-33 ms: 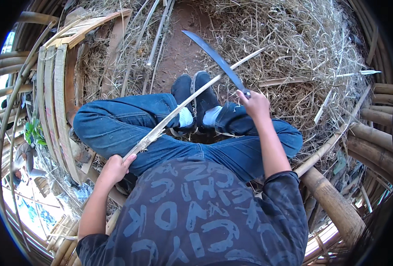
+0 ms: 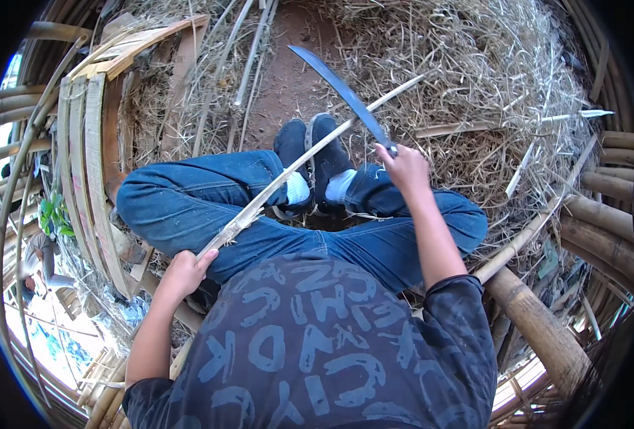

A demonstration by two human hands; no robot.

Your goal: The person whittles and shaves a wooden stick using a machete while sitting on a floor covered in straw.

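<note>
My left hand (image 2: 186, 273) is closed round the near end of a long, pale split-bamboo strip (image 2: 279, 180). The strip slants over my lap and shoes to the far right, with frayed fibres sticking out a little beyond my fingers. My right hand (image 2: 408, 171) grips the handle of a machete (image 2: 343, 91), most of the handle hidden by the fingers. Its dark curved blade points to the far left and crosses the strip beyond my shoes; whether the edge touches the strip I cannot tell.
Dry shavings (image 2: 467, 79) cover much of the ground around my crossed legs (image 2: 202, 189). At the left stands a wooden slatted frame (image 2: 95, 171). A thick bamboo pole (image 2: 535, 325) lies at the right. Beyond the left poles, a person (image 2: 41, 254) is partly visible.
The machete and my right hand have shifted slightly to the left. The strip's far end has moved a little toward me; my left hand has hardly moved.
</note>
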